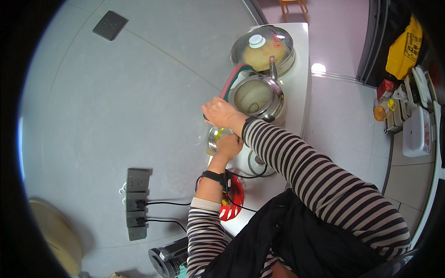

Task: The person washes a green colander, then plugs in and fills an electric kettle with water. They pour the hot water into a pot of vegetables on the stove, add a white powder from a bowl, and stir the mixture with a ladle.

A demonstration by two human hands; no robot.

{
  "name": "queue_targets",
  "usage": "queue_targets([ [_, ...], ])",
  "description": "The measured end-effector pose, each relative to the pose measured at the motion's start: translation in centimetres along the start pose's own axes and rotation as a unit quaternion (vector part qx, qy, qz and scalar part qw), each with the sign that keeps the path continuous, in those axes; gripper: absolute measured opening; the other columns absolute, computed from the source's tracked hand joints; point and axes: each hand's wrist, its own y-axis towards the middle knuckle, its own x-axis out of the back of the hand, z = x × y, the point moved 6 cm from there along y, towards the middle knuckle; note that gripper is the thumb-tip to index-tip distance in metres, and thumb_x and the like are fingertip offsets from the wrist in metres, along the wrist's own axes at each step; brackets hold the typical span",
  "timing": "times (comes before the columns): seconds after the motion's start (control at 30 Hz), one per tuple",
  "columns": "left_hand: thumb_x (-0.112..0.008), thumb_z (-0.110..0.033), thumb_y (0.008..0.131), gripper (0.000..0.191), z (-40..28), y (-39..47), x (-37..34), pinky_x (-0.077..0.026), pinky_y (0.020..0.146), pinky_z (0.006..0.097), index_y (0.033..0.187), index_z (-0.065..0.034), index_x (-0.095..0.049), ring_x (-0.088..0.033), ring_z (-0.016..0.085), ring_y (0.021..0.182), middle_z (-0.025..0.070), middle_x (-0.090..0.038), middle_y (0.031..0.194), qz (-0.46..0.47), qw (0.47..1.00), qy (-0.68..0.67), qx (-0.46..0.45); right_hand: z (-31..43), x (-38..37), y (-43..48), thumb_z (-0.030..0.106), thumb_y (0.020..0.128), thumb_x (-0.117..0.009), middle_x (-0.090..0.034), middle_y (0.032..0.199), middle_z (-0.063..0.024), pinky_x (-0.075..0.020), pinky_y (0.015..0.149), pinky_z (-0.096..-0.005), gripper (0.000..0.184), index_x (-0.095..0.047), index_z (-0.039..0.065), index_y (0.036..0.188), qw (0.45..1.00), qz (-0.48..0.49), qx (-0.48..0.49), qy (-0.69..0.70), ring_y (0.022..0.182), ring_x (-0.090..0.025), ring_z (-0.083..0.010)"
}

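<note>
A stainless steel kettle (255, 95) stands on the white counter with its mouth uncovered and its spout pointing away from me. My right hand (222, 112) is closed round the near end of its red and teal handle (233, 80). Just below, my left hand (228, 146) is curled over a small round metal vessel (212, 139); something yellow shows inside. My hand covers part of this vessel, and its fingertips are hidden. A clear lid with a brown knob (259, 160) lies to the right, partly behind my right sleeve.
Beyond the kettle is a wide pan (290, 64) under a glass lid (240, 45). A red basket (238, 194) sits below my left wrist. Black cords run to wall sockets (136, 205) on the left. A white counter edge (307, 69) borders the floor.
</note>
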Motion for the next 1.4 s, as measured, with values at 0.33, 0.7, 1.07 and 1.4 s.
queue_targets([
  [0.33, -0.054, -0.028, 0.085, 0.028, -0.2, 0.1, -0.7, -0.053, 0.073, 0.0502, 0.086, -0.0038, -0.069, -0.067, 0.039, 0.08, 0.021, -0.069, 0.086, -0.042, 0.999, -0.006, -0.008, 0.0, -0.2, 0.0, 0.045, 0.086, -0.062, -0.065, 0.081, -0.0078, -0.0422, 0.077, -0.0339, 0.039, -0.057, 0.006, 0.093, 1.0, -0.006, -0.003, 0.012, 0.078, -0.062, -0.0219],
  [0.7, -0.056, -0.031, 0.085, 0.029, -0.2, -0.2, -0.4, -0.053, 0.072, 0.0495, 0.089, -0.0044, -0.068, -0.067, 0.039, 0.081, 0.0196, -0.069, 0.086, -0.017, 1.0, -0.006, 0.002, 0.1, 0.1, 0.0, 0.043, 0.086, -0.062, -0.064, 0.08, -0.0073, -0.0414, 0.075, -0.034, 0.038, -0.057, 0.006, 0.093, 1.0, -0.002, 0.003, 0.003, 0.076, -0.062, -0.0218],
  [1.07, -0.059, -0.029, 0.081, 0.027, 0.1, -0.2, -0.2, -0.053, 0.072, 0.0493, 0.093, -0.0058, -0.066, -0.066, 0.04, 0.083, 0.0202, -0.069, 0.09, -0.017, 1.0, -0.004, -0.025, 0.2, 0.0, 0.0, 0.044, 0.086, -0.062, -0.064, 0.079, -0.0072, -0.0402, 0.077, -0.0336, 0.039, -0.056, 0.006, 0.093, 1.0, 0.011, 0.006, 0.003, 0.075, -0.061, -0.021],
  [1.4, -0.056, -0.033, 0.088, 0.03, 0.1, 0.1, -1.2, -0.055, 0.071, 0.0489, 0.092, -0.0063, -0.068, -0.068, 0.039, 0.082, 0.0187, -0.07, 0.087, -0.004, 0.999, 0.027, 0.032, 0.1, -0.1, 0.0, 0.044, 0.086, -0.061, -0.063, 0.079, -0.0082, -0.0421, 0.075, -0.0345, 0.039, -0.056, 0.005, 0.091, 1.0, -0.016, 0.004, 0.02, 0.075, -0.062, -0.023],
])
